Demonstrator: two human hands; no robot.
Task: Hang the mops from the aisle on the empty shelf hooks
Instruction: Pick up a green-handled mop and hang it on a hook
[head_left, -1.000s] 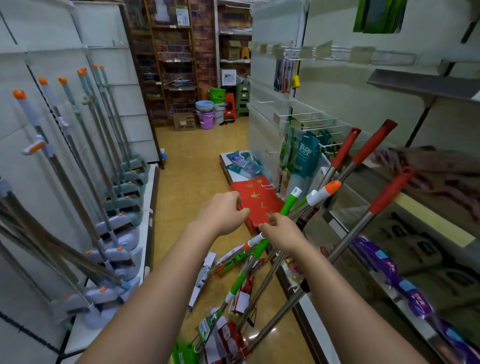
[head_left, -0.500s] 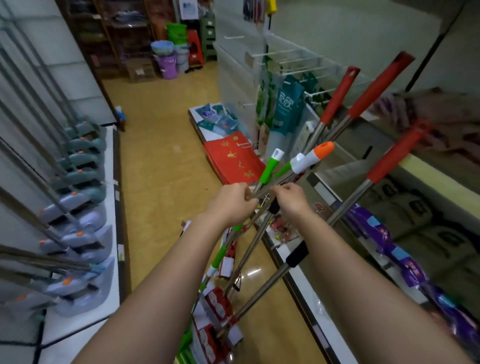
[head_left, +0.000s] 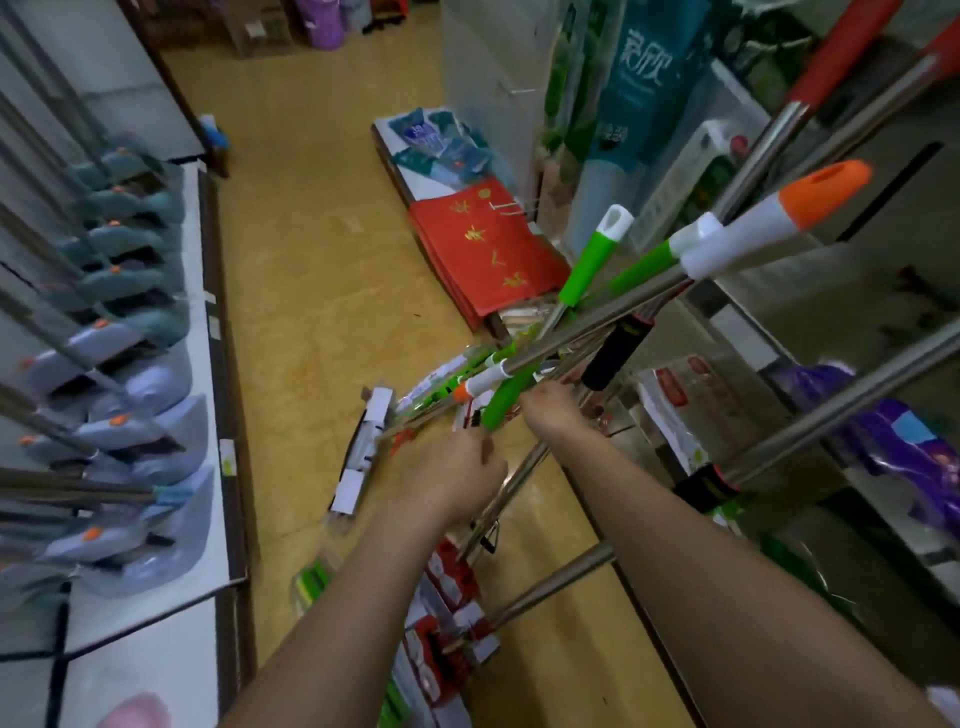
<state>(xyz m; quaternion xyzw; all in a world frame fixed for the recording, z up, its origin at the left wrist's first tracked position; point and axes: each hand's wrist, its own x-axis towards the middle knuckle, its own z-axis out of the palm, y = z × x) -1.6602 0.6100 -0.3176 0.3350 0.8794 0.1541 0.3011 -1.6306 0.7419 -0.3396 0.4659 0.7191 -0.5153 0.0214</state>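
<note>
Several mops lean in a bundle from the floor against the right shelf, steel shafts crossing. One has a white handle with an orange tip, one a green handle with a white cap, and others have red grips. My right hand grips the shafts low in the bundle, beside a green sleeve. Just below that sleeve, my left hand is curled round the same shaft, blurred. More mops hang in a row on the left shelving, blue-grey heads resting on its white base.
Packaged mop heads and a white-labelled pack lie on the yellow floor. Red folded goods and blue packets sit on the right shelf base. Purple packs fill the right shelf.
The view has tipped down and closer. Both hands slid lower along the mop shafts, the left now below the right.
</note>
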